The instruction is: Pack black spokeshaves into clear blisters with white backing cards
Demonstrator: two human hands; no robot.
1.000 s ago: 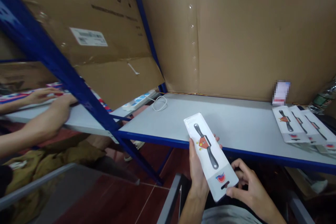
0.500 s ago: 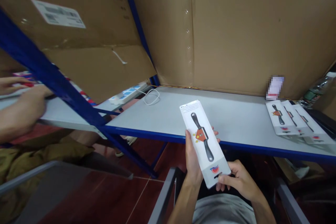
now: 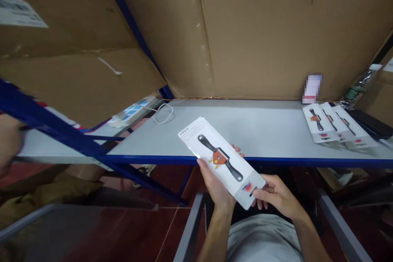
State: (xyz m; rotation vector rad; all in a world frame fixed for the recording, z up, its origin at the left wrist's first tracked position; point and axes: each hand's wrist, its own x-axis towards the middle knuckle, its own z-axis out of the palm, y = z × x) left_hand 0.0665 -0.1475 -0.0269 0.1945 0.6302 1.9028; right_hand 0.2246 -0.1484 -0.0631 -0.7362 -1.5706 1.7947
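Note:
A white flat package [image 3: 221,163] with a printed picture of a black-handled tool and a red part is held tilted before the table's front edge. My left hand [image 3: 216,184] supports it from below, thumb on the left edge and fingertips showing past the far edge. The lower right corner, by the hang hole, is pinched in my right hand [image 3: 273,194]. Several similar packages [image 3: 321,125] lie overlapping on the right of the grey table [image 3: 264,131].
A power strip [image 3: 133,111] and white cable [image 3: 163,114] are at the left. A bottle [image 3: 359,88], a blurred upright item [image 3: 312,89] and a black case [image 3: 371,123] stand or lie at the right. Another person's hand [image 3: 9,141] shows far left, beyond a blue post [image 3: 46,116].
The held package has tilted further, its top end swinging left, with both hands still on it. The view has shifted, and the other person's hand is now closer to the left edge.

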